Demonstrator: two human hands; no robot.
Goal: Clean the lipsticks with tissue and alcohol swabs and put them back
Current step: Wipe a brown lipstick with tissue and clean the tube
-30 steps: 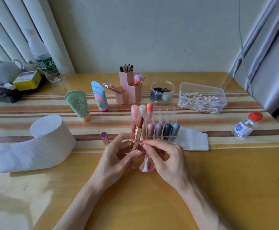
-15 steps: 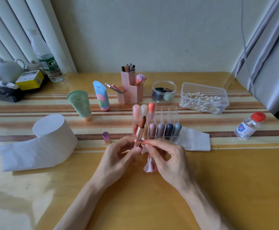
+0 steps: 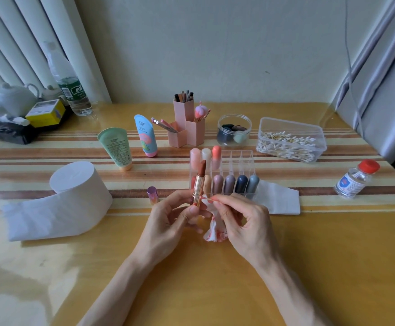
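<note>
Clear organizer point(image 3: 239, 165) stands just behind your hands, purple cap point(image 3: 152, 195) to their left. Your left hand point(image 3: 168, 217) pinches the brown, gold-cased lipstick point(image 3: 200, 182) upright above the table. Your right hand point(image 3: 243, 222) pinches a swab point(image 3: 207, 198) at its case, over stained tissue point(image 3: 213, 234).

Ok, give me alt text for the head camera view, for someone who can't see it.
The left hand holds an uncapped brown-red lipstick upright while the right hand pinches a cotton swab against its gold case, a red-stained tissue bunched beneath. Behind stands a clear organizer of lipsticks; a tissue roll lies left, a red-capped bottle stands right.
</note>
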